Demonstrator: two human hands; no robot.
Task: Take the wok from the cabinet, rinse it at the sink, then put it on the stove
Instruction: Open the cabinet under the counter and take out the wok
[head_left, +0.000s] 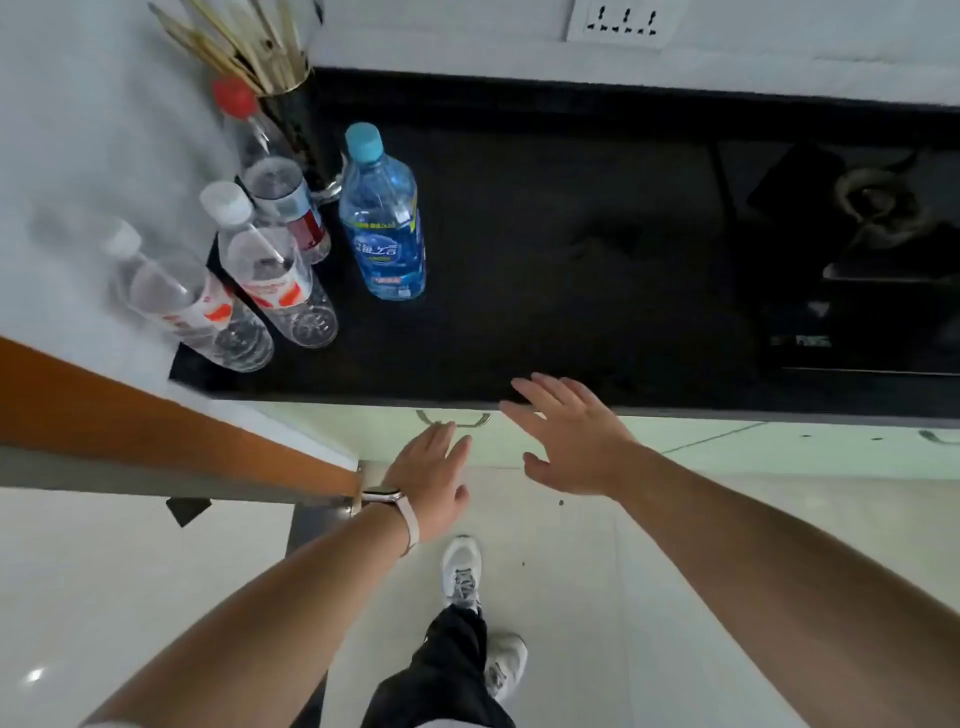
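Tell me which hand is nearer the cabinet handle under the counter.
Left. The left hand has fingertips just below the cabinet handle; the right hand is spread farther off to its right.

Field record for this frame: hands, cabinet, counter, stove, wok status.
left hand: open, empty, fingertips at cabinet handle, contact unclear
right hand: open, empty, fingers over the counter's front edge
cabinet door: shut
counter: blue bottle, three clear bottles, chopsticks, all at left
stove: far right, nothing on burner
wok: not in view
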